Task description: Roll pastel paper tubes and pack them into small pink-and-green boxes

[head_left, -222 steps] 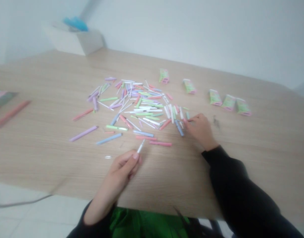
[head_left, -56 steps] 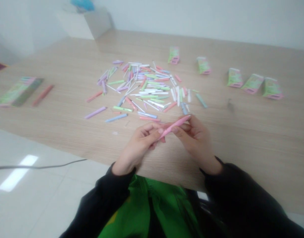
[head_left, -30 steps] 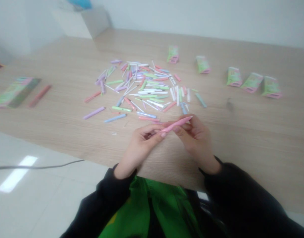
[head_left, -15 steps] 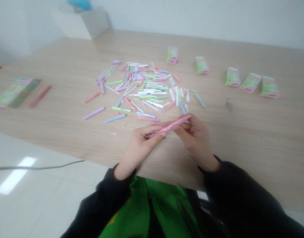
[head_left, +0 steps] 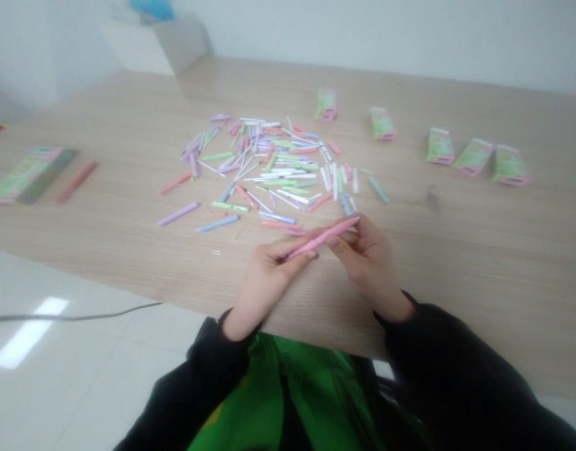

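My left hand [head_left: 269,268] and right hand [head_left: 370,260] are close together, both pinching the pink pen [head_left: 324,237], its tip toward 2 o'clock. Loose pen parts [head_left: 288,175] spread at 11 o'clock. I judge I'm fitting or checking it; that calls for a firm hold and gentle pressure.

Back wall's a plain, pale bluish-white one [head_left: 386,37], meeting another pale wall [head_left: 15,50] over on the left. Big light wood-grain bench [head_left: 461,269] sits right in front. Floor's glossy white tile [head_left: 72,401] with faint joint lines — shiny enough to show a bright white light reflection [head_left: 27,341], with a thin dark cable [head_left: 104,315] running across it.
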A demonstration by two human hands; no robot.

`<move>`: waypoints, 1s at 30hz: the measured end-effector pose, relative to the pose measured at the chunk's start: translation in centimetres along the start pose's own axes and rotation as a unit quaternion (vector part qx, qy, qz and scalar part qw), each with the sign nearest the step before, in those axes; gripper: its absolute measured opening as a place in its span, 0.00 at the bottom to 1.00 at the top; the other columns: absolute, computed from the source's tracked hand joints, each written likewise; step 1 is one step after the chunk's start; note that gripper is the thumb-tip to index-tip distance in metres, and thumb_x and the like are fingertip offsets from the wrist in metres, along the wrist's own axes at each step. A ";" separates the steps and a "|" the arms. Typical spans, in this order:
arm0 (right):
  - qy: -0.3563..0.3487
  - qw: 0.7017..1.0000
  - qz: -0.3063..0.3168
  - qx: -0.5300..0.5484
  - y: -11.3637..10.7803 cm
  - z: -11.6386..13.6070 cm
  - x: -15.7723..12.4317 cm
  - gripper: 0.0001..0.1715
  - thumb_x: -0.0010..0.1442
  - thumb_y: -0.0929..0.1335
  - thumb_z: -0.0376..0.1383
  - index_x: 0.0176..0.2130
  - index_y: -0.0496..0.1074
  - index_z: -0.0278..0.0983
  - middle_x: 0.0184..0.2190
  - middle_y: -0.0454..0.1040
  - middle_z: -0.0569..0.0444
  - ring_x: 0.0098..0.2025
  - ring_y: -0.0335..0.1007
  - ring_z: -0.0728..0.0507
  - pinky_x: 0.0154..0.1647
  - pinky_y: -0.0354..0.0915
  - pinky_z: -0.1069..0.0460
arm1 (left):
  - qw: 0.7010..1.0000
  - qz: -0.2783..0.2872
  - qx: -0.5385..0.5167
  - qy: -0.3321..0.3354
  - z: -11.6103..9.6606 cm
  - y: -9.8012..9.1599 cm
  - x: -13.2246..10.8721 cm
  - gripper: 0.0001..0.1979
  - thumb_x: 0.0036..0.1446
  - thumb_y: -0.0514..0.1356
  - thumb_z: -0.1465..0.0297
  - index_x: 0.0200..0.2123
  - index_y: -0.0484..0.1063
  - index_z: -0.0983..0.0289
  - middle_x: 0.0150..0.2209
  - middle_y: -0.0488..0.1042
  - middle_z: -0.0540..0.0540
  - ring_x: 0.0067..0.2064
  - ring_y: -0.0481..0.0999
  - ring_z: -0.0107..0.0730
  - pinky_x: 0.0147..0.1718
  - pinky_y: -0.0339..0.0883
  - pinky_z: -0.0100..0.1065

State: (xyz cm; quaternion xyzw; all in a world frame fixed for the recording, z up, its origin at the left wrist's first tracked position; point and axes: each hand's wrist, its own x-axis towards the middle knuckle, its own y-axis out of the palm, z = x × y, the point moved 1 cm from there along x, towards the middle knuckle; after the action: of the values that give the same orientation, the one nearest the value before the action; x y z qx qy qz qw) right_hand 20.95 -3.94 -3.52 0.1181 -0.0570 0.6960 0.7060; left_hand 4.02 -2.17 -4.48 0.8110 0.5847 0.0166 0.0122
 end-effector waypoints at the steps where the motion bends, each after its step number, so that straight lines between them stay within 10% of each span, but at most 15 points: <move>1: 0.002 1.000 -0.004 -0.004 0.0 0.1 0.0 0.12 0.61 0.77 0.40 0.39 0.72 0.41 0.37 0.86 0.57 0.44 0.84 0.43 0.52 0.76 0.46 | 1.000 0.017 -0.001 -0.010 -0.1 -0.1 0.0 0.14 0.56 0.70 0.62 0.44 0.84 0.63 0.34 0.82 0.54 0.31 0.72 0.29 0.31 0.65 0.30; 6: 0.008 1.000 0.008 0.000 0.2 0.3 -0.1 0.13 0.61 0.77 0.40 0.38 0.70 0.41 0.37 0.86 0.56 0.37 0.84 0.45 0.44 0.77 0.49 | 0.974 0.195 -0.049 -0.106 -0.5 -0.9 0.2 0.26 0.65 0.58 0.49 0.42 0.81 0.68 0.21 0.70 0.49 0.18 0.56 0.21 0.19 0.50 0.28; 10: 0.006 0.999 0.035 0.012 0.4 0.3 -0.1 0.14 0.62 0.76 0.42 0.37 0.69 0.42 0.37 0.86 0.55 0.38 0.84 0.43 0.44 0.78 0.47 | 0.987 0.137 -0.043 -0.079 -0.2 -0.9 0.3 0.21 0.63 0.62 0.54 0.36 0.82 0.68 0.18 0.62 0.45 0.21 0.56 0.23 0.23 0.51 0.29; 16: 0.004 0.999 -0.022 -0.028 0.2 0.2 0.0 0.18 0.59 0.77 0.47 0.37 0.69 0.42 0.38 0.85 0.54 0.43 0.84 0.40 0.46 0.78 0.46 | 0.998 -0.006 0.049 0.041 -0.1 -0.1 0.3 0.15 0.59 0.68 0.58 0.42 0.84 0.62 0.37 0.82 0.55 0.38 0.75 0.34 0.42 0.68 0.34; 23: 0.041 0.998 0.042 0.020 0.2 0.6 -0.3 0.16 0.60 0.76 0.46 0.37 0.69 0.41 0.36 0.86 0.54 0.37 0.84 0.42 0.39 0.78 0.49 | 0.935 0.319 -0.064 -0.137 -0.2 -2.1 0.1 0.28 0.71 0.50 0.51 0.47 0.77 0.69 0.23 0.70 0.51 0.22 0.63 0.26 0.22 0.60 0.30; 30: 0.024 0.999 0.040 0.016 0.3 0.1 -0.3 0.16 0.61 0.76 0.46 0.37 0.69 0.41 0.38 0.86 0.53 0.37 0.84 0.42 0.44 0.78 0.45 | 0.977 0.191 -0.053 -0.074 0.6 -1.0 -0.1 0.17 0.65 0.61 0.57 0.37 0.78 0.66 0.22 0.63 0.46 0.22 0.59 0.24 0.23 0.55 0.29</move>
State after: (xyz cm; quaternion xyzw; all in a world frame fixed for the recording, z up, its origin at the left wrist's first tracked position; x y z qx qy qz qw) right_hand 20.61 -4.26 -3.44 0.1098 -0.0335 0.7269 0.6771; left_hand 3.09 -1.99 -5.10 0.9047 0.4151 -0.0108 0.0952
